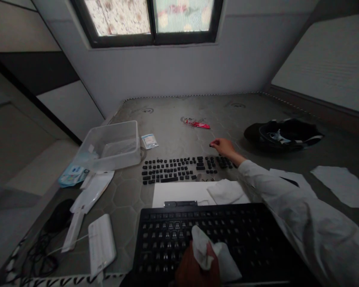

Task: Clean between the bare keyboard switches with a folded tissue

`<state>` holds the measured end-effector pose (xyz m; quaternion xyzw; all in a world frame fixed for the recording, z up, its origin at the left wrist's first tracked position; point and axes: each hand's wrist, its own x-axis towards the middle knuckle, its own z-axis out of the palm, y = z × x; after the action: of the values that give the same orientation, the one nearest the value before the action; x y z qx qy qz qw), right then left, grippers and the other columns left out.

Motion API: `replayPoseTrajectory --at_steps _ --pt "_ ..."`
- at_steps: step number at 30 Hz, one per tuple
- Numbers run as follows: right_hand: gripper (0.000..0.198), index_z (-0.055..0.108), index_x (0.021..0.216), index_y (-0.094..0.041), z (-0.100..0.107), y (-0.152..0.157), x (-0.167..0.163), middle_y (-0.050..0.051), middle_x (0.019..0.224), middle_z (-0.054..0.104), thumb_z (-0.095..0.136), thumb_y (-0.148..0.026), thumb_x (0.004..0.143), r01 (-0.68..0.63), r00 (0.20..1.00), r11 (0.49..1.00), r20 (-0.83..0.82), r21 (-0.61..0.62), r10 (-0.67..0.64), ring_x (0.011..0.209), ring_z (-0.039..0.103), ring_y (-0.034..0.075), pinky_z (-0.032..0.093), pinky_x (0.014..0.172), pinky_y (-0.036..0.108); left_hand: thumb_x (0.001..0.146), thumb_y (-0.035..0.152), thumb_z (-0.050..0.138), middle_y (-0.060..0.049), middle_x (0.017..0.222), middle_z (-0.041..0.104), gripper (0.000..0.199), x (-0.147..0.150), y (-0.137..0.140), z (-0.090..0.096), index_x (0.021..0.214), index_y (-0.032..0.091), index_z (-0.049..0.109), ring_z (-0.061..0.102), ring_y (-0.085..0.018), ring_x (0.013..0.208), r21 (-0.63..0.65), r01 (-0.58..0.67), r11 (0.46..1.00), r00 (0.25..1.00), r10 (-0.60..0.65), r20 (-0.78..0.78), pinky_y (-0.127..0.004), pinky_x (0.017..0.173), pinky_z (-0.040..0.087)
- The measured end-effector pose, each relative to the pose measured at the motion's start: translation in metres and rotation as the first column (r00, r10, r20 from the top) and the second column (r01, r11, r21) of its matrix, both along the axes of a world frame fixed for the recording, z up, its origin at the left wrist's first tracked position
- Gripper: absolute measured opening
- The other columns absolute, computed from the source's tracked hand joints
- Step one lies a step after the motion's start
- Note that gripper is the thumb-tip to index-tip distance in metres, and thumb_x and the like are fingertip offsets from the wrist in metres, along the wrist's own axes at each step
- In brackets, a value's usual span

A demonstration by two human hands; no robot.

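My left hand (pixel 197 263) is closed round a crumpled white tissue (pixel 201 245) over the black keyboard (pixel 239 235). The keyboard has its keycaps off, and bare switch posts show across it. Further forward, my right hand (pixel 225 147) pinches a small dark piece, which looks like a keycap (pixel 212 145), above the table. Rows of loose black keycaps (pixel 167 171) lie behind the keyboard, laid out much like a keyboard; my right sleeve hides some at the right end. A white sheet (pixel 179 192) with another crumpled tissue (pixel 225 191) lies between keycaps and keyboard.
A clear plastic bin (pixel 116 147) stands at left, beside a blue-white wipes pack (pixel 73 173). Nearer are a white device (pixel 101 243), a dark mouse (pixel 60 215) and cables. A small sachet (pixel 150 141), a red item (pixel 197 124) and a black helmet-like object (pixel 281 135) lie farther back.
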<state>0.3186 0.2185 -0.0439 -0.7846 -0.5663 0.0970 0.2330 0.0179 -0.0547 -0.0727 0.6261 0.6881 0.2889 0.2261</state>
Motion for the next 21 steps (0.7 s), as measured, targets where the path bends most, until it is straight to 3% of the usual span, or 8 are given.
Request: replayPoseTrajectory --at_steps 4,7,9,12,14,18,21 --pt "0.019 0.068 0.087 -0.02 0.056 -0.045 -0.058 0.003 0.084 0.072 0.056 -0.033 0.081 -0.157 0.983 0.981 -0.081 0.112 0.166 0.075 0.063 0.015 0.045 0.07 0.026 0.082 0.042 0.047 -0.014 0.068 0.072 0.036 0.009 0.005 0.018 0.075 0.016 0.071 0.067 -0.025 0.066 0.143 -0.07 0.987 0.997 0.073 -0.012 -0.03 0.063 0.05" --pt "0.019 0.068 0.086 -0.022 0.096 -0.114 -0.103 0.001 0.081 0.071 0.056 -0.035 0.08 -0.297 0.911 0.926 -0.222 0.233 0.348 0.074 0.062 0.015 0.044 0.07 0.026 0.081 0.046 0.048 -0.013 0.068 0.071 0.039 0.011 0.007 0.024 0.068 0.017 0.069 0.067 -0.026 0.066 0.198 -0.151 0.969 0.984 0.129 0.121 -0.031 0.062 0.049" --pt "0.018 0.067 0.086 -0.023 0.114 -0.168 -0.127 0.0 0.082 0.071 0.056 -0.036 0.08 -0.28 0.863 0.921 -0.351 0.271 0.365 0.074 0.062 0.015 0.044 0.069 0.026 0.077 0.052 0.051 -0.014 0.068 0.072 0.042 0.009 0.009 0.03 0.068 0.015 0.069 0.067 -0.028 0.069 0.189 -0.204 0.961 0.953 0.151 0.261 -0.034 0.064 0.048" --pt "0.016 0.067 0.084 -0.025 0.131 -0.236 -0.151 -0.002 0.082 0.071 0.056 -0.037 0.08 -0.155 0.845 0.96 -0.472 0.232 0.251 0.071 0.061 0.015 0.043 0.064 0.027 0.071 0.061 0.053 -0.012 0.063 0.07 0.049 0.002 0.01 0.049 0.065 0.015 0.068 0.066 -0.029 0.066 0.077 -0.267 0.96 0.876 0.209 0.434 -0.035 0.06 0.047" --pt "0.014 0.066 0.083 -0.026 0.139 -0.266 -0.162 -0.001 0.084 0.07 0.055 -0.034 0.081 -0.136 0.862 0.962 -0.451 0.236 0.233 0.076 0.061 0.017 0.043 0.071 0.029 0.069 0.064 0.052 -0.007 0.051 0.064 0.05 -0.004 0.008 0.067 0.057 0.016 0.063 0.062 -0.024 0.053 0.014 -0.226 0.974 0.822 0.183 0.539 -0.032 0.052 0.044" --pt "0.009 0.066 0.081 -0.026 0.152 -0.299 -0.174 -0.001 0.086 0.069 0.057 -0.028 0.081 -0.227 0.858 0.93 -0.393 0.288 0.332 0.085 0.061 0.018 0.041 0.08 0.031 0.07 0.064 0.051 0.002 0.035 0.047 0.052 -0.015 -0.005 0.105 0.044 0.019 0.049 0.046 -0.014 0.038 -0.01 -0.144 0.99 0.746 0.115 0.656 -0.027 0.045 0.036" --pt "0.01 0.066 0.082 -0.026 0.154 -0.316 -0.176 -0.001 0.086 0.07 0.056 -0.026 0.082 -0.256 0.822 0.917 -0.431 0.306 0.373 0.086 0.061 0.018 0.041 0.079 0.029 0.071 0.061 0.053 0.0 0.043 0.056 0.048 -0.018 -0.02 0.125 0.053 0.017 0.058 0.053 -0.017 0.046 -0.03 -0.21 0.977 0.726 0.176 0.665 -0.028 0.049 0.04"
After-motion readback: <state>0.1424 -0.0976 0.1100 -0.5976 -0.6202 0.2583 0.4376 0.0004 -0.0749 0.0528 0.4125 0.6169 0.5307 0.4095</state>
